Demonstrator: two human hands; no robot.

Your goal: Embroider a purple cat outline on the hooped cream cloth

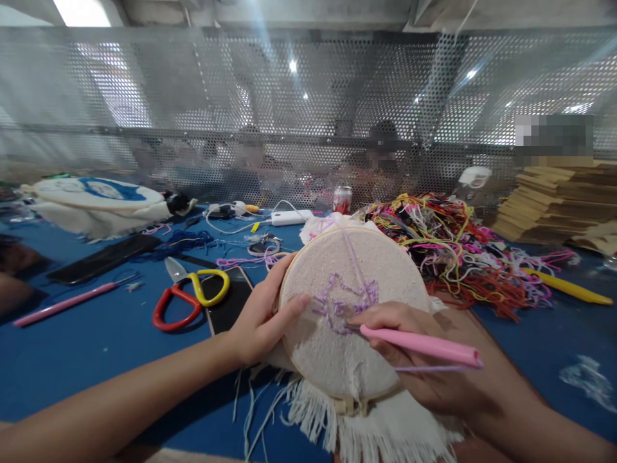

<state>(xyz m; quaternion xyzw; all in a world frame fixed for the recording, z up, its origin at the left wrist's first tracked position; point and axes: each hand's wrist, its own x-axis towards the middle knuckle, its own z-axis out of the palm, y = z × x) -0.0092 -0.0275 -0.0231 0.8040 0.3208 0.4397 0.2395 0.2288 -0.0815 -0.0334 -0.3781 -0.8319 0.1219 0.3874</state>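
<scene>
A: Where did the hands sit?

B: Low centre. The right hand (409,350) pinched a pink punch needle (419,345), tip on the lilac stitching. The left hand (263,315) gripped the embroidery hoop (337,308) at its left rim, thumb on the cloth.

A: Beyond?

B: Red-and-yellow scissors (190,296) left of centre; a tangled yarn pile (457,251) upper right; a soda can (342,199) behind.

Blue table (96,347). Left of the gripping hands: scissors (190,297), pink tool (67,302), black phone (103,257). Beyond them: power bank (292,217), can (342,199). To the right: thread pile (457,251), yellow tool (569,286), cardboard stack (554,202).
</scene>
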